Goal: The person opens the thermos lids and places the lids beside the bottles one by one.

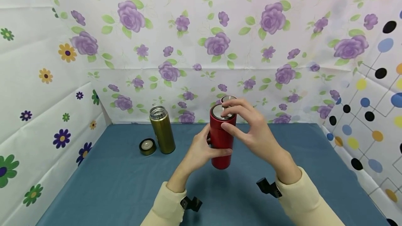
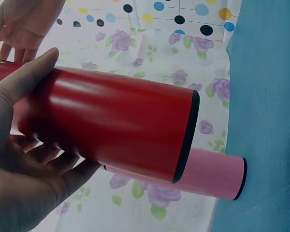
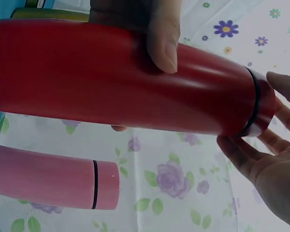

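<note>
A red thermos flask, its lid on with a dark ring below it, is held upright and slightly tilted above the table. My left hand grips its body, the thumb across the front. At the top, my right hand holds the lid with thumb and fingers spread around it. Behind the red flask stands a pink thermos flask, mostly hidden in the head view. To the left are an olive-gold thermos flask with its mouth uncovered and its lid lying beside it.
A blue cloth covers the table. Flower-patterned sheeting rises behind it, with more sheeting at the left and a dotted panel at the right. Each cuff carries a small black camera.
</note>
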`<move>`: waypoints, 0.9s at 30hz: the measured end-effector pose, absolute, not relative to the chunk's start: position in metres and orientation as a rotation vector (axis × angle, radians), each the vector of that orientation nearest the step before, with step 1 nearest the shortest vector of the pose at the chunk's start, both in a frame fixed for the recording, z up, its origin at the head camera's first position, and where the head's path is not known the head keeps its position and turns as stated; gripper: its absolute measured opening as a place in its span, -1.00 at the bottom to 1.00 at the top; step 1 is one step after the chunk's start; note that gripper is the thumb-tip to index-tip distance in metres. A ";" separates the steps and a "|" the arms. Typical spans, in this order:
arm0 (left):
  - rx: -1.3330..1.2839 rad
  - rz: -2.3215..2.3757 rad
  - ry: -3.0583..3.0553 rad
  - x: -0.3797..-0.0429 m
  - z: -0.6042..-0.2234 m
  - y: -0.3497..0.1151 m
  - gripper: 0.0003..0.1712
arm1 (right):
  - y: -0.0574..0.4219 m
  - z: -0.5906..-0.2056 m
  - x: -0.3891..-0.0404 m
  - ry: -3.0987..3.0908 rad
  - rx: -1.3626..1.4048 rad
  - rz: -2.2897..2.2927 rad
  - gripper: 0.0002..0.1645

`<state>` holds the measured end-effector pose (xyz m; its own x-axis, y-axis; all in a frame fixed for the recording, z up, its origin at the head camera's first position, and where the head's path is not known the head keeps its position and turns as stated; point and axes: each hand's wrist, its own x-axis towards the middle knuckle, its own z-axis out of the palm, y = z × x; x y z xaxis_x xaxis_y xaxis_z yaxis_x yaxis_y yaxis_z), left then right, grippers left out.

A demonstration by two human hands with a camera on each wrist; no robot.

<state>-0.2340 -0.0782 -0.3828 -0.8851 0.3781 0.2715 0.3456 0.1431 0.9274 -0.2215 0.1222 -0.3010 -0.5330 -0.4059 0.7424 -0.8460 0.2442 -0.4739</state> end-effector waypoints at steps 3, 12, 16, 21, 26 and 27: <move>0.746 1.894 2.354 -0.234 -0.383 -0.078 -0.09 | 0.118 -0.302 -0.220 -2.041 1.104 1.202 -0.55; 0.775 1.882 2.341 -0.234 -0.383 -0.078 -0.05 | 0.115 -0.303 -0.218 -2.007 1.085 1.179 -0.55; 0.789 1.882 2.326 -0.234 -0.383 -0.077 -0.06 | 0.117 -0.301 -0.219 -2.008 1.090 1.206 -0.55; 0.788 1.883 2.301 -0.234 -0.384 -0.077 -0.08 | 0.120 -0.299 -0.221 -2.006 1.129 1.233 -0.56; 0.798 1.874 2.290 -0.234 -0.384 -0.078 -0.11 | 0.126 -0.296 -0.222 -2.018 1.206 1.296 -0.60; 0.805 1.871 2.288 -0.234 -0.383 -0.078 -0.11 | 0.128 -0.296 -0.223 -2.022 1.227 1.326 -0.61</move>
